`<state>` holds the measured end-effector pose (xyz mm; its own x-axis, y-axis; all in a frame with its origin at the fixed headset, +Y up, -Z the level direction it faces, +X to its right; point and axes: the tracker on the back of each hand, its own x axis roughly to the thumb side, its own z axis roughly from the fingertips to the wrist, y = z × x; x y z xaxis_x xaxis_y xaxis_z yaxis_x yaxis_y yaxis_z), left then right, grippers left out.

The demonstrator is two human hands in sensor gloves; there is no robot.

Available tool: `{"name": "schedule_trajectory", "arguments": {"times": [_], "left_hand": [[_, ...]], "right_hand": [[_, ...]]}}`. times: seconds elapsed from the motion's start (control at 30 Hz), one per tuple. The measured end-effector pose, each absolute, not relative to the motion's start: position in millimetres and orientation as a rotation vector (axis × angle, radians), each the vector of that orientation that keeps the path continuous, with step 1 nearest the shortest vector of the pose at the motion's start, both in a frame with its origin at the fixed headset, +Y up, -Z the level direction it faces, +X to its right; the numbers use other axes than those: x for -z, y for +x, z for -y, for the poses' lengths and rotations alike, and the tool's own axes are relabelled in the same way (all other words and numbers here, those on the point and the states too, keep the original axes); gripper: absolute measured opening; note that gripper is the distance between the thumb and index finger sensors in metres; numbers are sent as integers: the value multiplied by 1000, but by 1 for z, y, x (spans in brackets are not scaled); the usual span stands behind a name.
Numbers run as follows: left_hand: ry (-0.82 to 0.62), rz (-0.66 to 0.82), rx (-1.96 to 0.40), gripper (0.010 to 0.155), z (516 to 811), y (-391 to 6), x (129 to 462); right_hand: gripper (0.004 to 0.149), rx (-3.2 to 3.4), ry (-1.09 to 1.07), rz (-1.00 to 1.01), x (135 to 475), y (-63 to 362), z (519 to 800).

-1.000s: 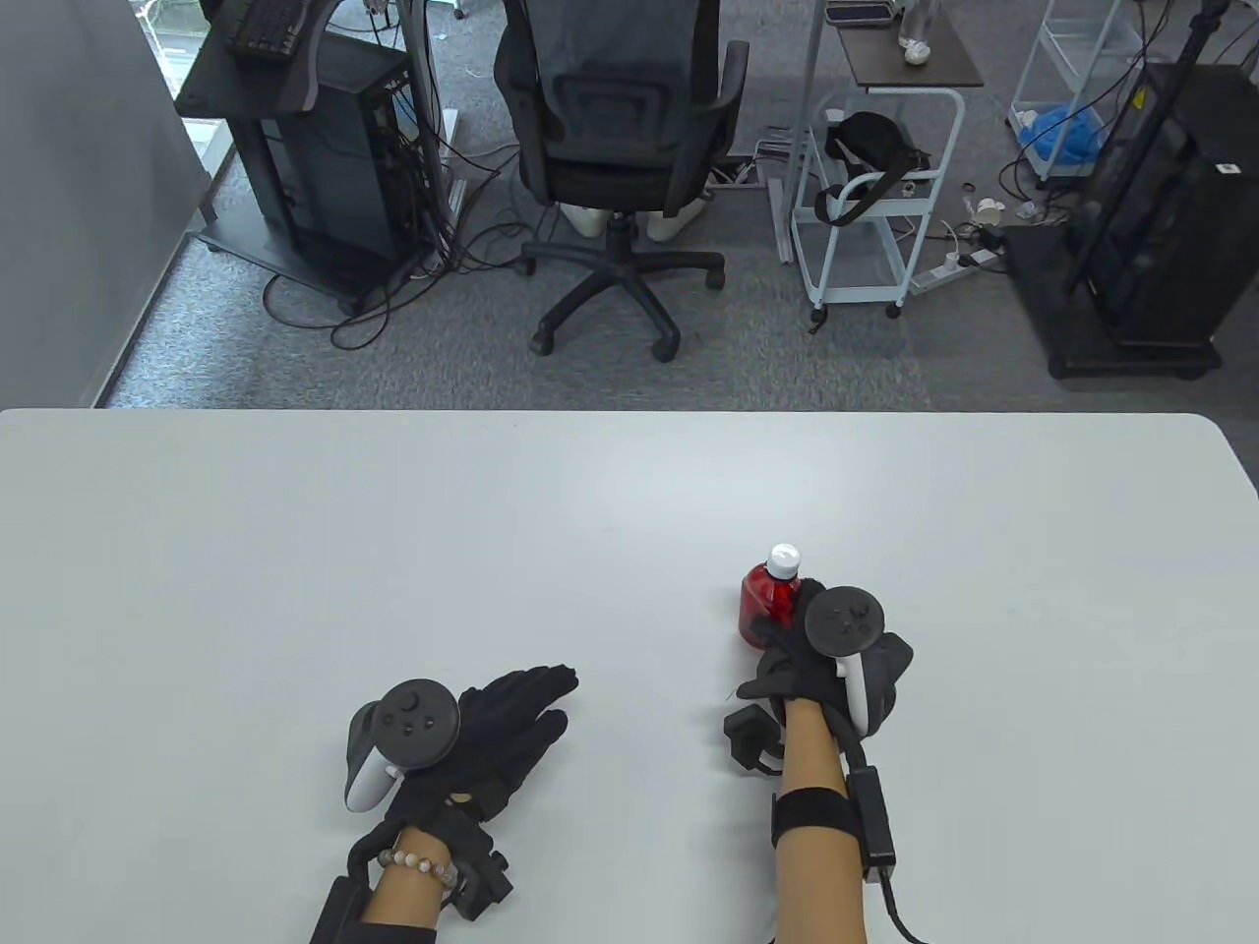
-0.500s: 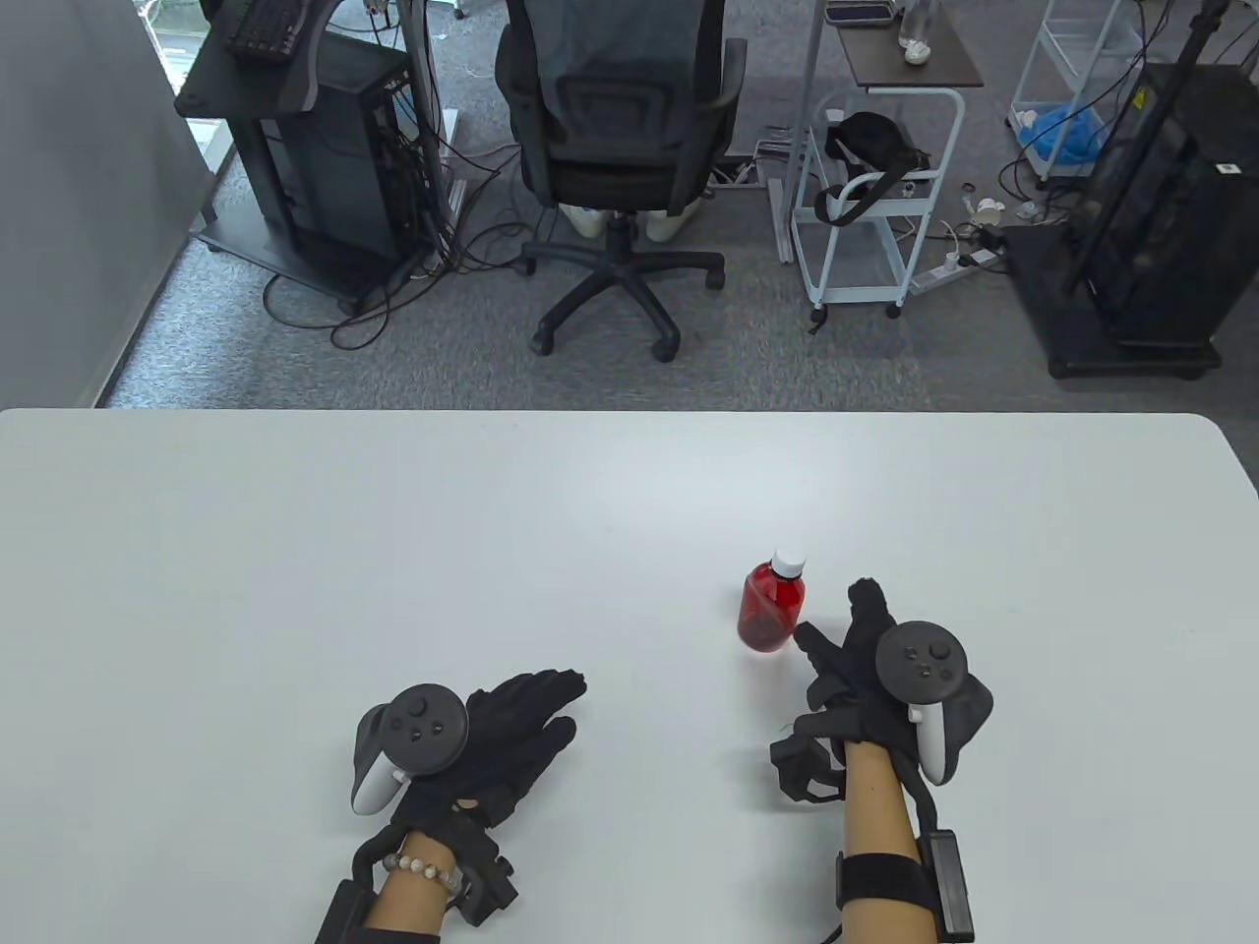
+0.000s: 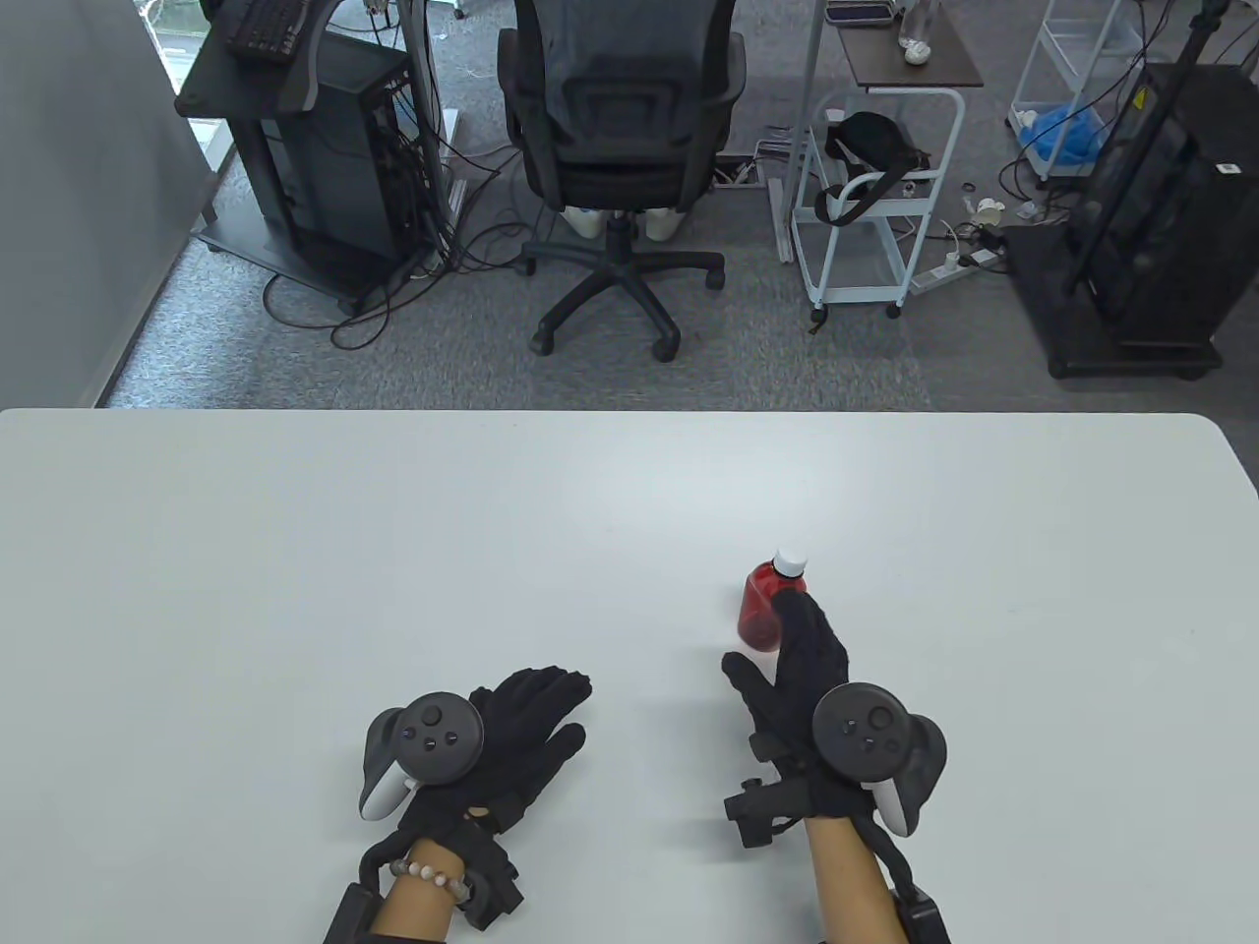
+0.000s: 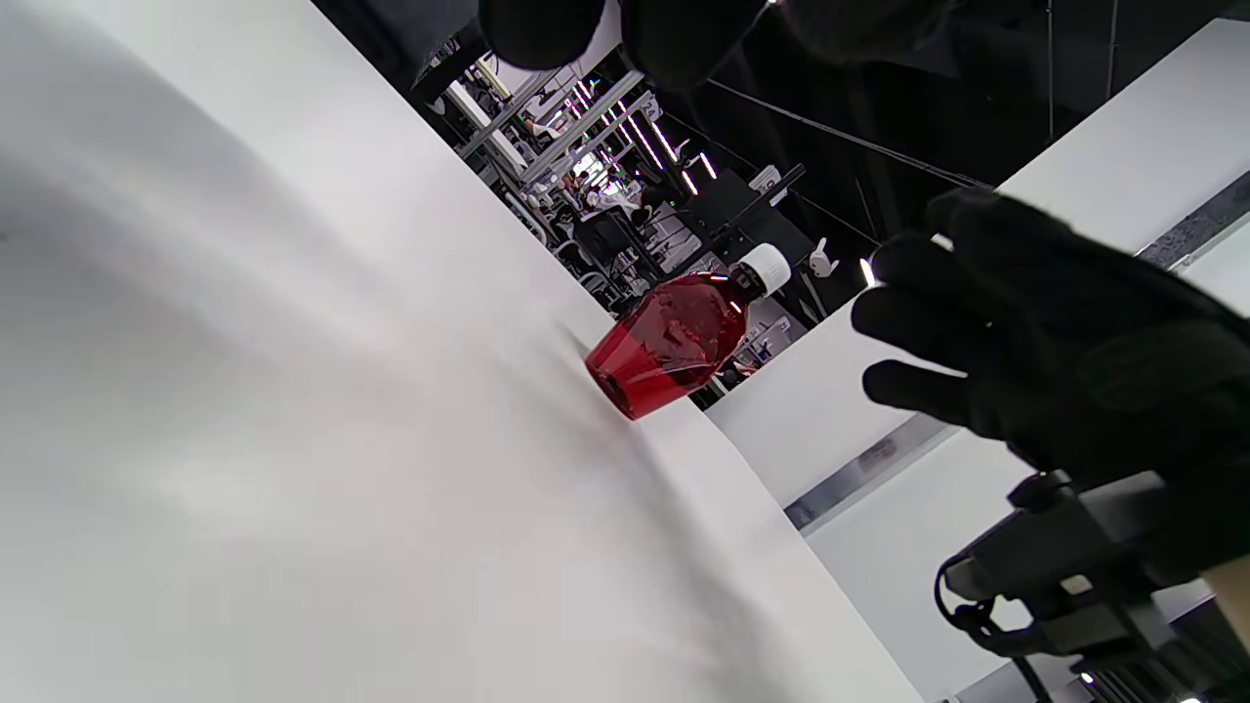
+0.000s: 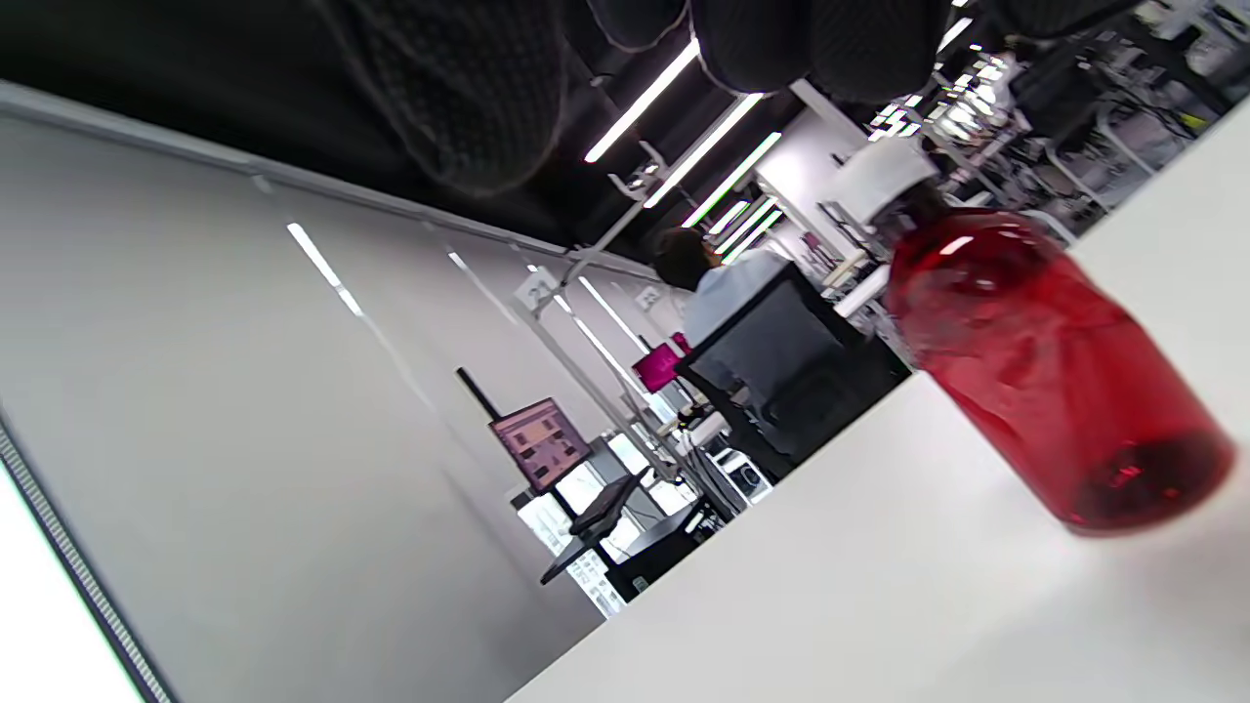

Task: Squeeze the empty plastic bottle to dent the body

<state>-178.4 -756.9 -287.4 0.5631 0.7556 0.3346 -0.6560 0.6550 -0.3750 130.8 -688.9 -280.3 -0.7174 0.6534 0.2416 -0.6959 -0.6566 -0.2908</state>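
Note:
A small red translucent plastic bottle (image 3: 762, 615) with a white cap stands upright on the white table (image 3: 393, 551), right of centre. Its body looks slightly creased in the left wrist view (image 4: 674, 342). It also shows close up in the right wrist view (image 5: 1035, 371). My right hand (image 3: 782, 649) is open just in front of the bottle, with the fingers stretched toward it and the thumb spread left. In the left wrist view the right hand (image 4: 937, 322) is apart from the bottle and holds nothing. My left hand (image 3: 561, 708) rests open and flat on the table, far left of the bottle.
Beyond the table's far edge stand an office chair (image 3: 620, 147), a computer stand (image 3: 305, 147), a white cart (image 3: 870, 197) and black equipment (image 3: 1151, 216). All of them are off the table.
One second ago my right hand gripped the bottle. It let go, swung out to the right, then drew back toward me behind the bottle. The bottle stays standing. The left hand barely moved.

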Motion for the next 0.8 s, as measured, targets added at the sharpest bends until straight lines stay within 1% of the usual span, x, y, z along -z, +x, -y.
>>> {"name": "schedule_trajectory", "arguments": {"times": [0.1, 0.17, 0.27, 0.3, 0.4, 0.5, 0.6, 0.8], "left_hand": [[-180, 487, -791, 66, 756, -174, 285], [-174, 489, -770, 66, 755, -171, 283], [-179, 495, -768, 66, 755, -169, 283], [-178, 495, -762, 66, 755, -168, 283], [-173, 493, -744, 67, 756, -166, 282], [-179, 501, -742, 67, 757, -164, 281], [-201, 508, -733, 67, 758, -161, 280], [-243, 508, -724, 68, 763, -159, 282]], "right_hand": [[81, -2364, 216, 505, 275, 115, 690], [79, -2374, 247, 501, 273, 107, 696], [77, -2402, 312, 484, 268, 95, 714], [76, -2456, 364, 421, 265, 92, 718], [77, -2607, 425, 294, 261, 90, 724], [76, -2612, 414, 230, 264, 90, 733], [75, -2596, 414, 99, 268, 88, 742], [75, -2592, 421, 66, 270, 88, 744]]}}
